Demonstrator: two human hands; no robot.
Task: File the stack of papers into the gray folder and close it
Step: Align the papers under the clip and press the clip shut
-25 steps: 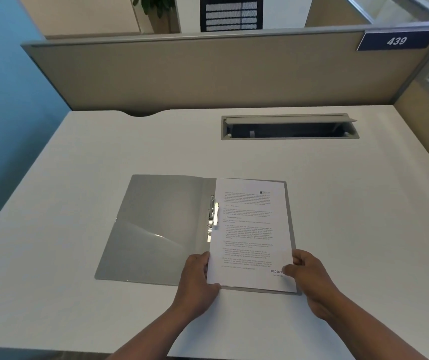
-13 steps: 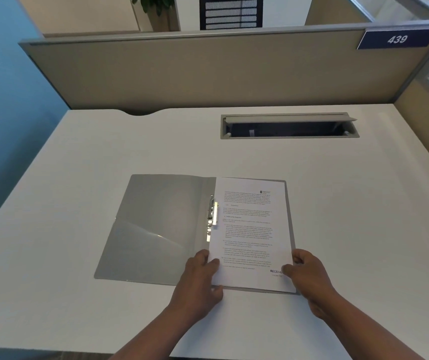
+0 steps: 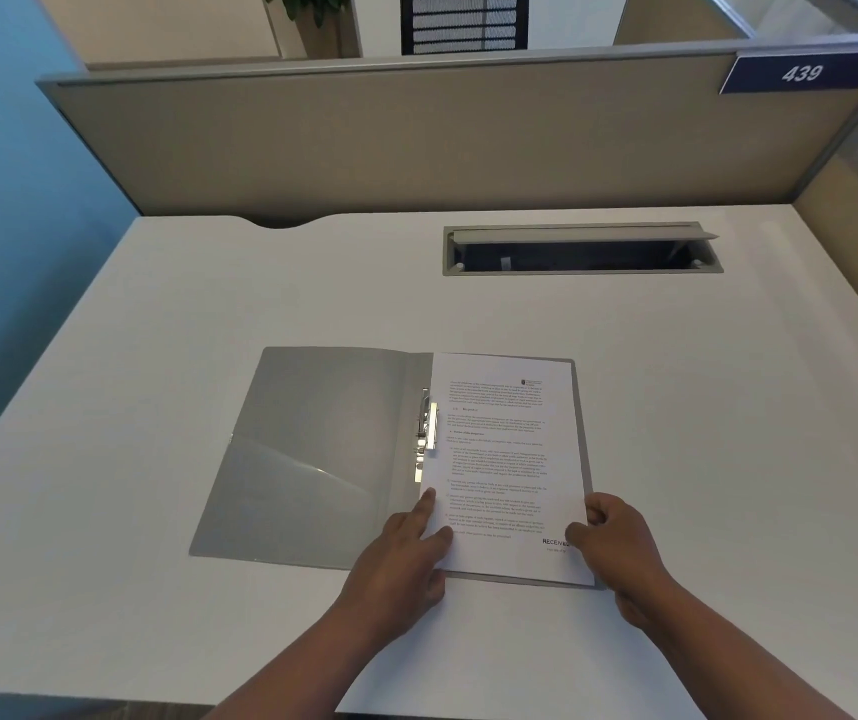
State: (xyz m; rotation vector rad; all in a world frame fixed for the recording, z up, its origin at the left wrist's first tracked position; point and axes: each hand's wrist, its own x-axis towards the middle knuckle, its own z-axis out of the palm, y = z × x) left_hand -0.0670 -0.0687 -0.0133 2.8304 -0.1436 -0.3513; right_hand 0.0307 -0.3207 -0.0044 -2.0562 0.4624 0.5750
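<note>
The gray folder (image 3: pixel 312 454) lies open flat on the white desk (image 3: pixel 156 314), its left flap bare with a clear inner pocket. A metal clip (image 3: pixel 429 426) sits along the spine. The stack of printed papers (image 3: pixel 504 459) rests on the folder's right half. My left hand (image 3: pixel 406 553) lies flat at the stack's lower left corner, index finger stretched out along the paper's left edge. My right hand (image 3: pixel 619 543) pinches the stack's lower right corner, thumb on top.
A grey cable hatch (image 3: pixel 580 249) with its lid propped up is set into the desk behind the folder. A beige partition (image 3: pixel 416 142) with a "439" sign (image 3: pixel 801 72) bounds the far edge. The blue wall is on the left.
My left hand has slid up onto the lower left corner of the papers, its index finger now extended along their left edge. The right hand and the stack have barely moved.
</note>
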